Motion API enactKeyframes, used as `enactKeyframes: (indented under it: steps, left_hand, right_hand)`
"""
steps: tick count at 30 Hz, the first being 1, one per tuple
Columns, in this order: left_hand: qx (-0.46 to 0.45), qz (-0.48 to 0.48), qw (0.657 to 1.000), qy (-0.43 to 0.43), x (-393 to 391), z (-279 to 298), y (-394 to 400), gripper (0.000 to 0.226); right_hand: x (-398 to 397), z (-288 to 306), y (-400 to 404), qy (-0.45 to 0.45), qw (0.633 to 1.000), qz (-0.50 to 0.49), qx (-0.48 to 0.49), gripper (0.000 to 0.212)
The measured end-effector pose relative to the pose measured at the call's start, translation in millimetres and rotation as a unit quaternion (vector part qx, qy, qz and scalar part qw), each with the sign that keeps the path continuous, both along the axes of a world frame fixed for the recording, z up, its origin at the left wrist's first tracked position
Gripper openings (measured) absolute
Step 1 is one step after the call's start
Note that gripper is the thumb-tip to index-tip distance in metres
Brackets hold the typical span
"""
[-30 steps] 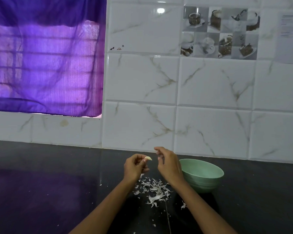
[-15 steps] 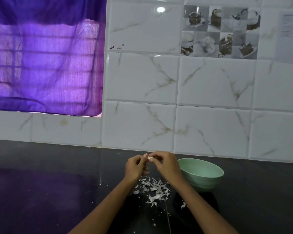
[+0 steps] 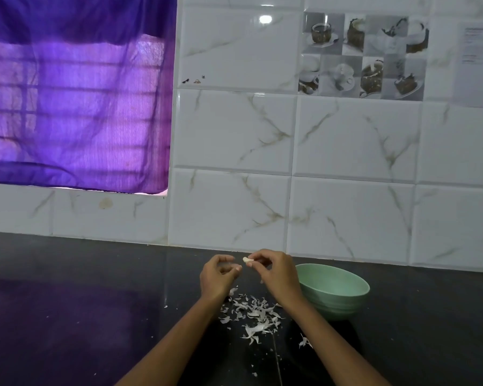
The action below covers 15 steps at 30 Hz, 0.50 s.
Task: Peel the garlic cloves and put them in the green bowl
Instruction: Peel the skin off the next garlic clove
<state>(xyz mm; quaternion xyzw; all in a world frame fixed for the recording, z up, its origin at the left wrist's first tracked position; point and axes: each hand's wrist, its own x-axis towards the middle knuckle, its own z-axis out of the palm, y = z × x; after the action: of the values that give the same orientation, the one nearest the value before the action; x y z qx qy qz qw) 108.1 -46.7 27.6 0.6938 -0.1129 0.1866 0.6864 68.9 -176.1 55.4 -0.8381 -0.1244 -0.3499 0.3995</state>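
Note:
My right hand pinches a small pale garlic clove between thumb and fingertips, just above the dark counter. My left hand is a little to the left of the clove, fingers curled, with nothing visible in it. The green bowl stands on the counter right behind my right hand; what is inside it cannot be seen from here. A heap of white garlic skins lies on the counter beneath and between my wrists.
The black counter runs left and right and meets a white marble-patterned tiled wall just behind my hands. A purple curtain covers a window at the upper left. A few stray skin flakes lie near my right forearm.
The clove was in my left hand with my right hand apart. The hands met on it, and now my right hand has it while my left has drawn slightly away.

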Motion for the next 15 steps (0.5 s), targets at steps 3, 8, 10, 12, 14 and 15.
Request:
enactKeyframes:
  steps: [3, 8, 10, 12, 14, 15]
  left_hand:
    - [-0.022, -0.045, 0.999, -0.006, 2, 2, 1, 0.019]
    - [-0.107, -0.147, 0.983, 0.018, -9, 11, -3, 0.012]
    - [-0.117, -0.168, 0.979, 0.018, -11, 11, -2, 0.01]
    - [-0.121, -0.178, 0.976, 0.016, -10, 11, -2, 0.011]
    - [-0.129, -0.186, 0.974, 0.016, -11, 12, -2, 0.011]
    - [-0.133, -0.188, 0.973, 0.014, -12, 12, -2, 0.011]
  right_hand:
    - [-1, 4, -1, 0.026, 0.989, 0.066, 0.126, 0.012]
    - [-3, 4, 1, 0.064, 0.976, 0.098, 0.185, 0.012]
    - [-2, 2, 2, 0.075, 0.978, 0.089, 0.171, 0.014]
    - [-3, 1, 2, 0.075, 0.98, 0.08, 0.163, 0.015]
    - [-3, 1, 1, 0.071, 0.982, 0.073, 0.158, 0.015]
    - [-3, 2, 1, 0.069, 0.983, 0.07, 0.154, 0.015]
